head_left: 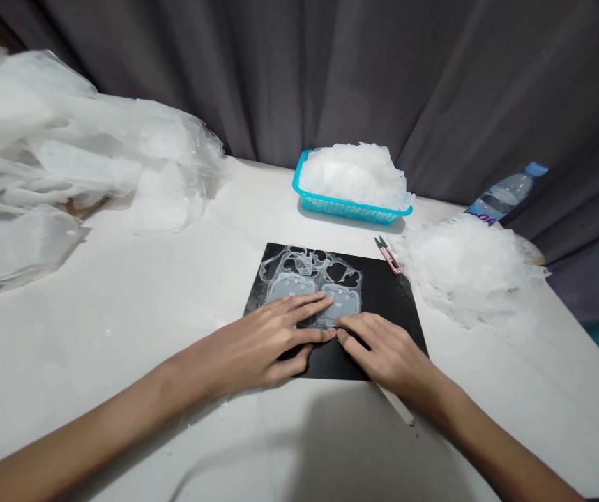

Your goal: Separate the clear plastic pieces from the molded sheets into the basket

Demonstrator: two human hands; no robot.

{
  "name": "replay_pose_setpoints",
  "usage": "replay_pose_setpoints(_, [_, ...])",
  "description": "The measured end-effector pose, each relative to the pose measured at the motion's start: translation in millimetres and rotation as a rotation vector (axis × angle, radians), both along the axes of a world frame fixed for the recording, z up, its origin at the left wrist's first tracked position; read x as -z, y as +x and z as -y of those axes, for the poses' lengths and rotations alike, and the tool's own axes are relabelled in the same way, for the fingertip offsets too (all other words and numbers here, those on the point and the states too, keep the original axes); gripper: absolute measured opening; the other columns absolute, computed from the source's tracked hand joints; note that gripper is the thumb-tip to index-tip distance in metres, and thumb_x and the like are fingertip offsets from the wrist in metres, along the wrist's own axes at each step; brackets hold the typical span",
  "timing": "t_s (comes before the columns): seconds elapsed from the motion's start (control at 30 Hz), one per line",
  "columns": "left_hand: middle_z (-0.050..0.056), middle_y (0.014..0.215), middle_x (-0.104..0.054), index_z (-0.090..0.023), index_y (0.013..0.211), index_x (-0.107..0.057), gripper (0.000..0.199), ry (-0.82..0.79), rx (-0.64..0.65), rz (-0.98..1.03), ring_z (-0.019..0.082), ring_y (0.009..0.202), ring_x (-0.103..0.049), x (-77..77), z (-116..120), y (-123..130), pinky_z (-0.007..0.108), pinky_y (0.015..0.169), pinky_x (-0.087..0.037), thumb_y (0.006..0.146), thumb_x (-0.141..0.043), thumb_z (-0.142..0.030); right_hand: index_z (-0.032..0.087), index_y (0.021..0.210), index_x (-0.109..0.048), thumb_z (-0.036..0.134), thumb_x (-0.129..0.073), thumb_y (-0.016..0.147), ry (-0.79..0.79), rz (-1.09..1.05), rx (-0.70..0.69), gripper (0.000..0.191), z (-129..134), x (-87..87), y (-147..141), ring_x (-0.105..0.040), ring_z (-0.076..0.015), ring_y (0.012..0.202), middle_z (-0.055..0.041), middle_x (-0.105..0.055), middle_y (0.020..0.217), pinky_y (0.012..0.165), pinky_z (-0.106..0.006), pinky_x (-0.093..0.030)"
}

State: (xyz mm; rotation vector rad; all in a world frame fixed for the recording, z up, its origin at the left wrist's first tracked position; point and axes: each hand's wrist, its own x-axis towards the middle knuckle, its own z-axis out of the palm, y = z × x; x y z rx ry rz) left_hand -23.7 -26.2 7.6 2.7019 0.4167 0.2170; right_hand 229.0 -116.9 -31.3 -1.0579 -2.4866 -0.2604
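A translucent molded plastic sheet point(342, 301), with rounded panels and curled cut-out strips along its far edge, lies on a black mat point(390, 300). My left hand point(283, 335) rests on the sheet with its fingers stretched out and spread, holding nothing. Close by on the right, my right hand point(383, 348) is closed at the sheet's near edge, its fingertips almost meeting the left ones. From beneath its palm sticks out the end of a slim pale stick-shaped tool point(397, 406). The tool's working tip is hidden by the fingers.
Pink-handled thread snips point(388, 256) lie at the mat's far right corner. Behind stands a turquoise basket point(354, 209) heaped with translucent pieces. To the right are a loose pile of plastic scraps point(466, 272) and a water bottle point(508, 195). Stacked plastic sheets point(69, 153) fill the left.
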Motion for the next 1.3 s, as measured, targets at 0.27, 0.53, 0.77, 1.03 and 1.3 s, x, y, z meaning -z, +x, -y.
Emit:
replay_pose_setpoints(0.27, [0.007,0.177,-0.011,-0.028,0.144,-0.063,0.05,-0.064,-0.064,0.018,0.036,0.15,-0.046,0.5,6.0,-1.9,0.042,0.118,-0.047,0.097,-0.057,-0.015,0.023,0.119,-0.054,0.021,-0.054,0.105,-0.223,-0.646,0.32,0.014,-33.4,-14.5,15.5,-0.072,-0.0199,0.103,-0.0074,-0.072,0.112,0.09,-0.036,-0.059])
replay_pose_setpoints(0.53, [0.005,0.175,-0.022,-0.033,0.133,-0.068,0.038,-0.063,-0.098,0.032,0.032,0.142,-0.055,-2.4,-0.3,-0.8,0.041,0.114,-0.05,0.099,-0.056,-0.019,0.027,0.12,-0.054,0.03,-0.064,0.102,-0.522,-0.992,0.27,0.021,-43.8,-31.3,19.2,-0.07,-0.0177,0.107,-0.0026,-0.071,0.116,0.098,-0.035,-0.055])
replay_pose_setpoints(0.77, [0.009,0.132,-0.062,-0.024,0.114,-0.047,0.026,-0.107,-0.394,0.23,0.02,0.091,-0.071,0.0,-4.3,22.2,0.035,0.079,-0.056,0.103,-0.057,-0.045,0.028,0.114,-0.068,0.03,-0.065,0.101,-0.713,-0.76,0.194,0.013,-26.2,-51.8,10.9,-0.067,-0.0151,0.1,0.0009,-0.068,0.106,0.092,-0.028,-0.051])
replay_pose_setpoints(1.03, [0.004,0.114,-0.067,-0.025,0.124,-0.052,0.035,-0.149,-0.38,0.201,0.022,0.094,-0.065,3.1,-9.3,26.8,0.038,0.085,-0.051,0.1,-0.064,-0.046,0.027,0.114,-0.069,0.033,-0.062,0.103,-0.77,-0.713,0.165,0.014,-22.3,-59.1,4.8,-0.064,-0.0131,0.082,0.0032,-0.066,0.09,0.079,-0.026,-0.048])
replay_pose_setpoints(1.3, [0.005,0.103,-0.061,-0.018,0.095,-0.061,0.025,-0.232,-0.311,0.28,0.02,0.097,-0.057,8.4,-6.7,34.5,0.034,0.091,-0.044,0.108,-0.048,-0.035,0.025,0.086,-0.068,0.05,-0.023,0.113,-0.349,-0.818,0.213,0.058,-22.3,-48.4,17.4,-0.059,-0.0242,0.117,-0.0059,-0.068,0.118,0.11,-0.046,-0.042])
